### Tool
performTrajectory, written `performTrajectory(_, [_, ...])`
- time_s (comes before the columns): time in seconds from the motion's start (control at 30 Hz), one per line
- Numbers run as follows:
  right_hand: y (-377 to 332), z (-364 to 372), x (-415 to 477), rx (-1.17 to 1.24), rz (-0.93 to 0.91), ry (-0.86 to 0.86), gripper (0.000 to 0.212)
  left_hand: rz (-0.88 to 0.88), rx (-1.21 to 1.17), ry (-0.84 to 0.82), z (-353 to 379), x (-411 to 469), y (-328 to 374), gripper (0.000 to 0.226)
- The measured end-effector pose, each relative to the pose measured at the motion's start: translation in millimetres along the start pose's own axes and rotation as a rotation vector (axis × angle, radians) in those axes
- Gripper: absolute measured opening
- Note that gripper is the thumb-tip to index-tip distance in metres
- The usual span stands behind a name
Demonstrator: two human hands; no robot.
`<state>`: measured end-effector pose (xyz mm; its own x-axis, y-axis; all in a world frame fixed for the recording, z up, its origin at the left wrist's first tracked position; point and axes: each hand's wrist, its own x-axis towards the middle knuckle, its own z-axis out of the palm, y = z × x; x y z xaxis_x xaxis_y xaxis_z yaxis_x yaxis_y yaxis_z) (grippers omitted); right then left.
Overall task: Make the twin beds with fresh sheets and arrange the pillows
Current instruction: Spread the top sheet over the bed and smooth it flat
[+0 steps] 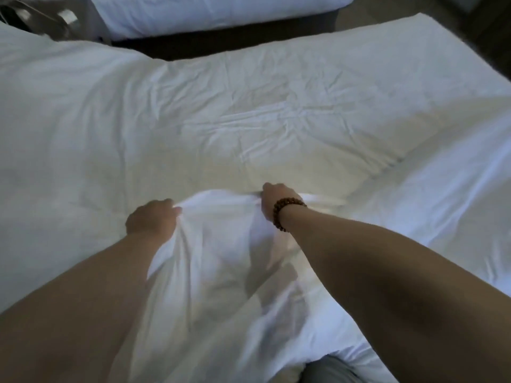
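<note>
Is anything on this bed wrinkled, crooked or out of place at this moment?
The white sheet is not flat: creases cross its middle, and near the front edge a fold is pulled up in a bunch, gripped by the left hand and the right hand. Nothing looks spilled or torn.

Both forearms (387, 272) are bare, a bracelet (277, 217) of round brown beads circles the right hand's (276, 200) wrist, and a grey garment (329, 369) shows at the bottom edge.

Left hand (150, 218), right hand (272, 201) fingertips buried in sheet (221, 230); far bed (210, 12) cropped.
</note>
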<state>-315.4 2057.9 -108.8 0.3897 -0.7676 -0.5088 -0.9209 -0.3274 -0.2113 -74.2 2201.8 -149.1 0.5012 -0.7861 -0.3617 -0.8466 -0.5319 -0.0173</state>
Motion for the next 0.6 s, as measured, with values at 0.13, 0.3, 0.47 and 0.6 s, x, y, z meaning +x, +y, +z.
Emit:
performTrajectory(0.13, [-83, -56, 16, 0.214, -0.288, 0.339, 0.023, -0.329, -0.131, 0.342, -67, 30, -57, 0.052])
performTrajectory(0.3, [-114, -49, 29, 0.192, -0.336, 0.192, 0.057, -0.493, -0.241, 0.376, -85, 32, -61, 0.043])
performTrajectory(0.47, [-77, -1, 11, 0.073, -0.169, -0.244, 0.068, -0.297, -0.263, 0.206, -46, 5, -54, 0.046])
performTrajectory(0.6, [-75, 26, -10, -0.114, -0.102, -0.358, 0.045, -0.344, -0.131, 0.089, -40, -27, -83, 0.044])
